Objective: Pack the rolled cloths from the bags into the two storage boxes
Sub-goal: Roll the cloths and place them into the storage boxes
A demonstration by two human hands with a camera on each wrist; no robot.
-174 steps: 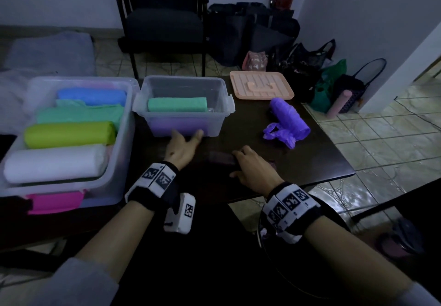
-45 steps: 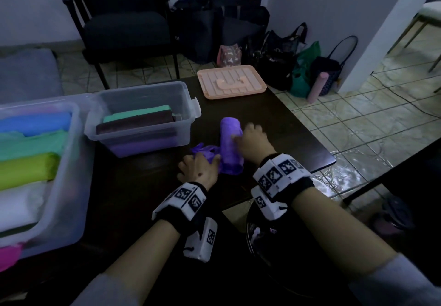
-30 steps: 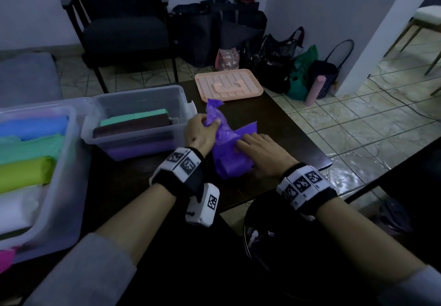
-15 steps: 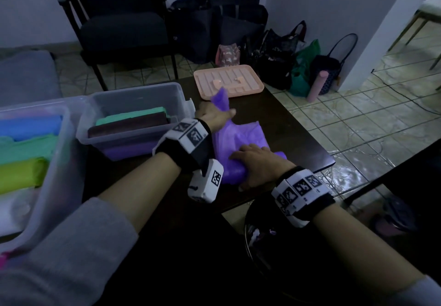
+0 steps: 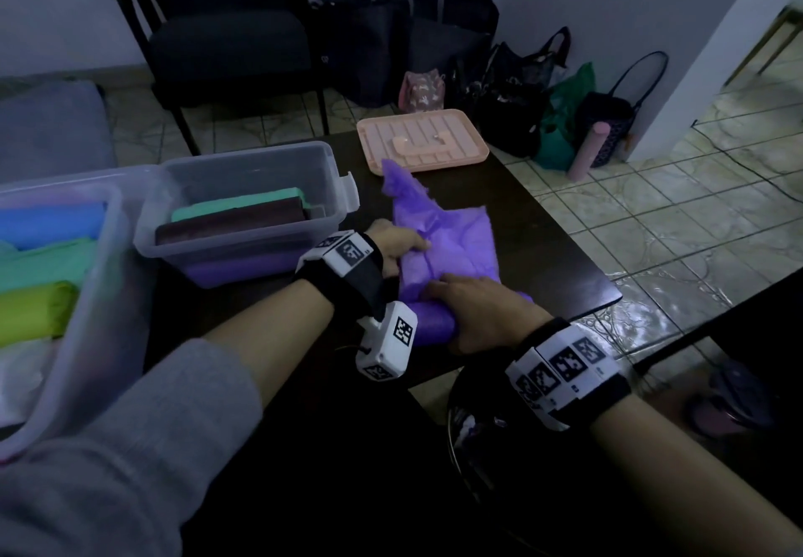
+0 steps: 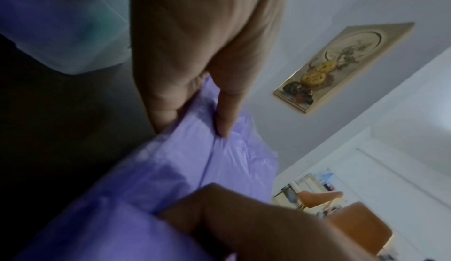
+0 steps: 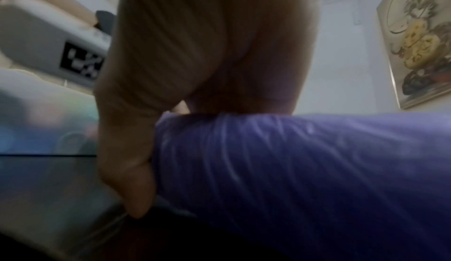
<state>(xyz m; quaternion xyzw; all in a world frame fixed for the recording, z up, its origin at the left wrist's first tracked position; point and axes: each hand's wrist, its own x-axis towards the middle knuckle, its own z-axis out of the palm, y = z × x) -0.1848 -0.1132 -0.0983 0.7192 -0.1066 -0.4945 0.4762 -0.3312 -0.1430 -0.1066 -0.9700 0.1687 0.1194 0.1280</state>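
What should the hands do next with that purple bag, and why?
Probably slide the roll out toward the person. The left hand pinches the loose purple bag, while the right hand grips the purple roll sticking out of its near end. Once free, it could go into the small storage box, which seems to have room.

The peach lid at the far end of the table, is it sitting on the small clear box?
No, the peach lid lies flat on the dark table, apart from the open small clear box.
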